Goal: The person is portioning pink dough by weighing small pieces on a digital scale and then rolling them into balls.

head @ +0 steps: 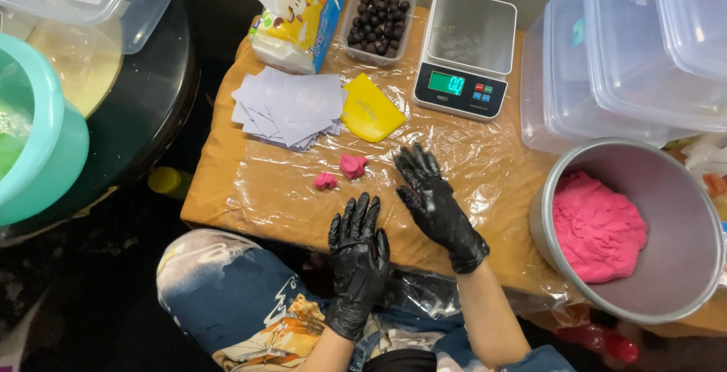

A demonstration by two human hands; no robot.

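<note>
Currently my left hand (357, 254) and right hand (432, 201), both gloved, hold nothing, fingers spread apart. Two pink dough pieces (353, 165) lie on the film-covered table (485, 182) just beyond my fingertips, keeping wood clean; scale (466, 54) farther ahead.

Two small lumps of pink dough lie on the plastic-wrapped worktop (288, 190), at about 10 o'clock from the gloved hands. The larger pink dough piece (352, 166) is rough and crumpled in shape. The smaller pink dough piece (325, 181) sits just beside it at its 8 o'clock, rounded and uneven. They lie close together, apparently not touching, and neither is held.
</note>
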